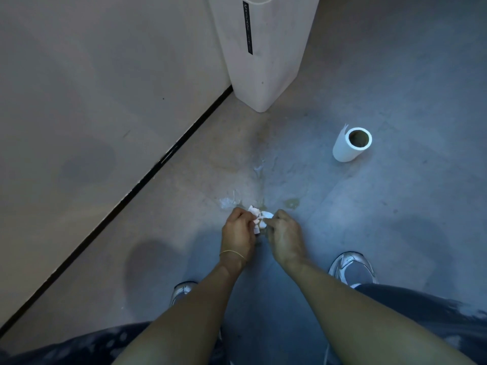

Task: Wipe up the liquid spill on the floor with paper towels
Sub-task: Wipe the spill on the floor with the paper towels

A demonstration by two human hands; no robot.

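Note:
A crumpled white paper towel wad [259, 219], stained brownish, is held between both hands just above the floor. My left hand [237, 233] grips its left side and my right hand [286, 238] pinches its right side. Beyond the hands, wet streaks and yellowish patches of the liquid spill [259, 172] spread over the grey concrete floor [395, 75]. A small puddle [292, 203] lies to the right and a glistening wet patch [228, 202] to the left of the wad. A nearly used-up paper towel roll [351, 144] stands on the floor at the right.
A tall white bin [263, 54] stands against the wall at the top. The beige wall [92, 101] with a black base strip [158, 167] runs diagonally on the left. My two silver shoes [353, 267] [181, 291] flank my arms; my knees fill the bottom edge.

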